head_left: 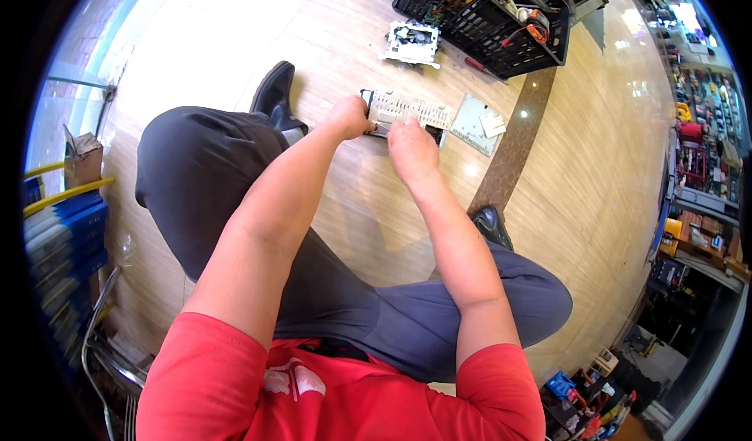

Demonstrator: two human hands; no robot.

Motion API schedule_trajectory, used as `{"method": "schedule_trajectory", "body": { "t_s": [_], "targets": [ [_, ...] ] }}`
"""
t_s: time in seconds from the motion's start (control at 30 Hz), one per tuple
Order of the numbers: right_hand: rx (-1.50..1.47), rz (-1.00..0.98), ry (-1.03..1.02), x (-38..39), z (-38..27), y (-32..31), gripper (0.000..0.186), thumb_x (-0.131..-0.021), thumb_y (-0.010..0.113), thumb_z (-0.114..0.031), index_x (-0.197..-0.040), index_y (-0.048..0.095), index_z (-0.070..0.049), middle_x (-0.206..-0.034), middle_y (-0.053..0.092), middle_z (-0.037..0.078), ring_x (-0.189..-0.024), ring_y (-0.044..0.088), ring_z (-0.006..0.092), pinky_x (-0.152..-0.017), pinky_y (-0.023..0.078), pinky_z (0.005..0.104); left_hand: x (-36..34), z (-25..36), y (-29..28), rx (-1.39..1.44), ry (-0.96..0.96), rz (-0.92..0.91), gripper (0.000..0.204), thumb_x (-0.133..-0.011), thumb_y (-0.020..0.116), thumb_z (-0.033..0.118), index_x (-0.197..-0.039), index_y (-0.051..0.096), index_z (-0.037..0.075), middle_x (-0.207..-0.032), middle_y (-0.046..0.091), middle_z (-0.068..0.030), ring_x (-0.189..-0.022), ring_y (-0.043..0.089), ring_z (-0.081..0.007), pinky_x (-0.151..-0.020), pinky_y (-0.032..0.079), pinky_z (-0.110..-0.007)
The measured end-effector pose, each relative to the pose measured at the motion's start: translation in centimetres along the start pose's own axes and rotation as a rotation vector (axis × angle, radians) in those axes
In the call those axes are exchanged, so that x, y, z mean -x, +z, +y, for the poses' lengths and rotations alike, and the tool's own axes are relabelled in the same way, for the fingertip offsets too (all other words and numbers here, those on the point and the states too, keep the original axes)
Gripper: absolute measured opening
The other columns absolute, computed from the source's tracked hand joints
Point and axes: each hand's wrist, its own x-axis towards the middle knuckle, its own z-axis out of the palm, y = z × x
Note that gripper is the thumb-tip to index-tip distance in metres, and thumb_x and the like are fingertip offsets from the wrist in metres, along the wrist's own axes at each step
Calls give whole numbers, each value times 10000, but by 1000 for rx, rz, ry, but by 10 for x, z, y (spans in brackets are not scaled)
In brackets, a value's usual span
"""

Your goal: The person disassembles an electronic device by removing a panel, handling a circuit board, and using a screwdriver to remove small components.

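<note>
A flat, boxy device (423, 110) with a cream slotted top and dark sides lies on the floor between my feet. My left hand (349, 118) is closed round its left end. Over the near edge, my right hand (413, 150) has its fingers bent together against the device. Something thin shows between the two hands, but what the right fingers hold is too small to make out. Just right of the device lies a grey metal plate (470, 120), with small white pieces (492, 124) on it.
Beyond the device sits a silvery metal chassis (412, 43). A red-handled screwdriver (476, 65) lies beside a black plastic crate (501, 41) holding tools and cables. Blue stacked boxes (69, 237) and a chrome chair frame (98, 339) stand at the left. Crowded shelves (697, 120) line the right.
</note>
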Motion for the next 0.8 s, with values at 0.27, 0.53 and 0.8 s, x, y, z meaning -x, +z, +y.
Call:
{"method": "schedule_trajectory", "body": {
  "t_s": [0.27,0.53,0.8],
  "targets": [
    [-43,25,52,0,6,12,175,-881,601,-204,-899,646,-36,-968,619,181,-869,647,345,-757,535,446,0,-4,2,-15,20,37,401,-678,820,257,-976,718,8,-994,697,-195,-932,670,-335,-831,535,-400],
    [-67,138,-30,2,14,12,100,-856,582,-151,-915,636,-91,-951,568,149,-954,599,324,-781,508,443,-2,-3,3,20,-19,8,408,-680,821,257,-997,714,24,-992,700,-189,-941,670,-331,-838,533,-403],
    [-66,114,-16,1,14,11,101,-853,562,-139,-898,635,-86,-948,566,150,-945,597,329,-777,504,443,-1,-2,3,17,2,26,404,-676,816,270,-981,717,24,-963,702,-195,-919,673,-332,-826,533,-401]
  ]
}}
